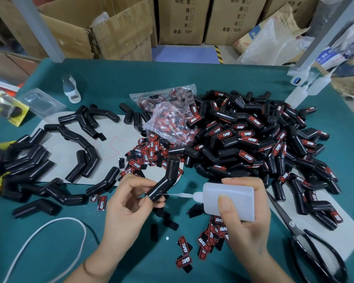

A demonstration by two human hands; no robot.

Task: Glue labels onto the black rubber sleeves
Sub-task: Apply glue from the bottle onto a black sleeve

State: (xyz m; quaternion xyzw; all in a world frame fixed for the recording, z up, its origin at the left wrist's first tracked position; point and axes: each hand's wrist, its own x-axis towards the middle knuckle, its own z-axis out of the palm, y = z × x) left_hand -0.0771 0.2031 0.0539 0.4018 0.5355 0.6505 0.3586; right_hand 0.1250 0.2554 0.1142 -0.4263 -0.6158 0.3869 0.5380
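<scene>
Two bare hands work low in the view over a green table [192, 78]. At left, the left hand [129, 203] pinches a bent black rubber sleeve [165, 178] between thumb and fingertips, holding it raised above the tabletop with one end pointing up and the lower end toward the other hand. At right, the right hand [243, 213] grasps a white glue bottle [229, 201] lying sideways, thumb across its front; its thin nozzle touches the sleeve's lower end.

Loose red-and-black labels [184, 248] lie scattered on the table beneath and between the hands, and more sit in a heap beyond the held sleeve. Behind the right hand rises a large pile of labelled sleeves [253, 139]. Plain sleeves without labels [86, 160] spread across the left side, some on a grey sheet. A clear bag of labels [168, 119] rests near the middle. Black scissors [307, 240] lie at the right edge, and a white cord [49, 237] loops at lower left. Cardboard boxes [180, 19] stand behind the table.
</scene>
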